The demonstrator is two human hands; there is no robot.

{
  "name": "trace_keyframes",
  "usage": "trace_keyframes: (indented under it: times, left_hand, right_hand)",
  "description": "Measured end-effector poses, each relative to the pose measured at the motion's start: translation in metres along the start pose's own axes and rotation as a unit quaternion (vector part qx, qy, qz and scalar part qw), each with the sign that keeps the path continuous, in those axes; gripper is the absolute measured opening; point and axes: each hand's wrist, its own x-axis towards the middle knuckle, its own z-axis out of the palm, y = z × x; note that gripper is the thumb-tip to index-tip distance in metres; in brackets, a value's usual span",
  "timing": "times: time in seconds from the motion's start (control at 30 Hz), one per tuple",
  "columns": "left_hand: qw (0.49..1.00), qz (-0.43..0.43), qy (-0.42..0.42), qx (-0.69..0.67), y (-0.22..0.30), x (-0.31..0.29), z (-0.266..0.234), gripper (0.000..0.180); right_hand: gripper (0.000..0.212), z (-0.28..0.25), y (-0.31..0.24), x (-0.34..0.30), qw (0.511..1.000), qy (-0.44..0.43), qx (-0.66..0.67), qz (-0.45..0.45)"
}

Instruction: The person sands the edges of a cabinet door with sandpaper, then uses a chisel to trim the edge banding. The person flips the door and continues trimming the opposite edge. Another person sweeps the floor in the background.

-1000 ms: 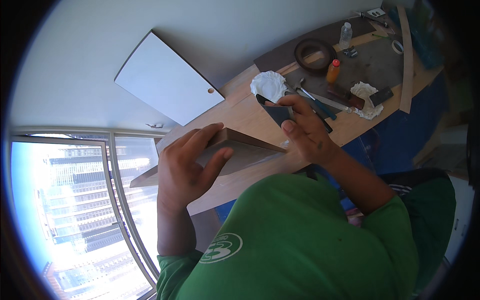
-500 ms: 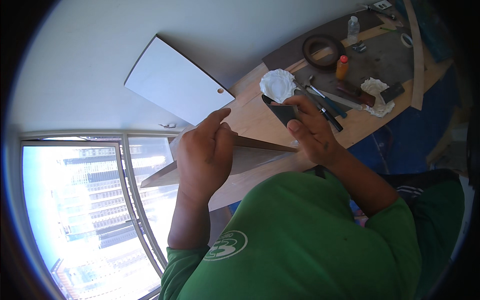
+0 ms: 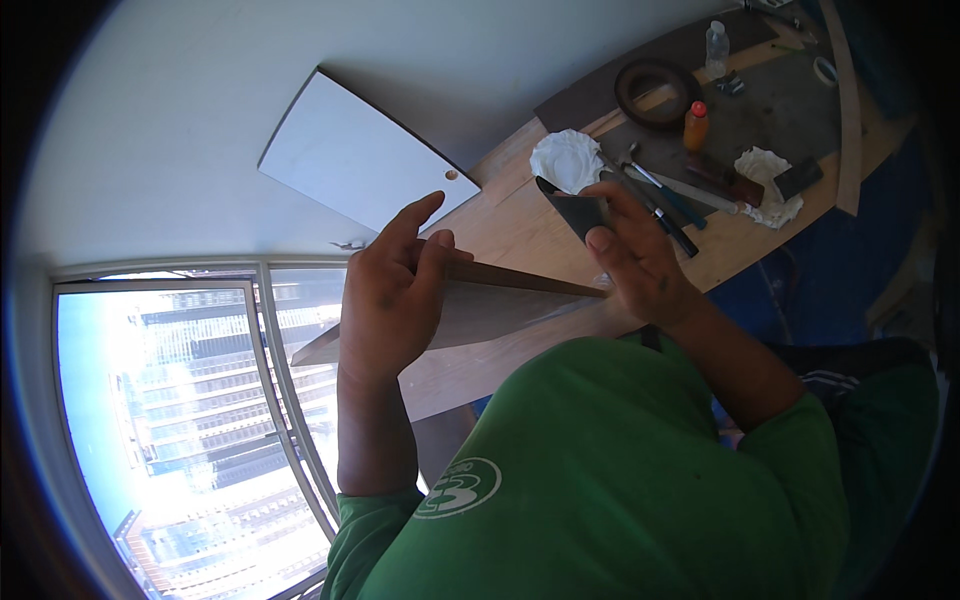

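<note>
Your right hand (image 3: pixel 643 262) pinches a dark folded sheet (image 3: pixel 580 214) clear of the tilted board (image 3: pixel 490 308) at the bench's (image 3: pixel 500 228) near left, your left hand (image 3: pixel 393 300) half-curls by its left end, grip unclear, and work looks unfinished, the amount left unshown.

Right hand (image 3: pixel 645 262) grips a folded dark sheet (image 3: pixel 580 216) between thumb and fingers. Left hand (image 3: pixel 392 300), index finger extended, is at one end of a tilted, brown-edged grey board (image 3: pixel 500 310); contact cannot be confirmed. Worktop (image 3: pixel 505 212) carries a brown coil (image 3: pixel 627 98), a hammer (image 3: pixel 645 170) and a red-capped bottle (image 3: pixel 696 130).
</note>
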Motion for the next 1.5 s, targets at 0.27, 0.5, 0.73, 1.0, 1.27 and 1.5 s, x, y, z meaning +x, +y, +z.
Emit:
trace_keyframes:
  times: [0.27, 0.5, 0.73, 1.0, 1.27, 1.5]
  left_hand:
    - [0.99, 0.068, 0.022, 0.118, -0.003, -0.009, 0.004, 0.015]
    - [0.898, 0.331, 0.2, 0.208, -0.028, -0.012, 0.026, 0.016]
    - [0.844, 0.457, 0.26, 0.102, -0.056, -0.019, 0.022, 0.02]
    - [0.899, 0.375, 0.206, 0.097, -0.06, -0.023, 0.004, 0.023]
    - [0.877, 0.363, 0.287, 0.132, -0.073, -0.042, 0.015, 0.028]
    - [0.864, 0.379, 0.3, 0.14, -0.074, -0.043, 0.016, 0.03]
  right_hand:
    - [0.037, 0.006, -0.001, 0.002, 0.999, 0.012, -0.014, -0.035]
    - [0.033, 0.012, -0.004, 0.006, 1.0, 0.009, 0.006, -0.029]
    - [0.034, 0.015, -0.007, 0.009, 1.0, 0.008, 0.027, -0.009]
    - [0.03, 0.033, -0.04, 0.052, 0.994, -0.055, 0.076, -0.061]
    - [0.038, 0.032, -0.067, 0.095, 0.962, -0.271, 0.004, 0.032]
    - [0.043, 0.024, -0.089, 0.107, 0.941, -0.297, -0.123, 0.107]
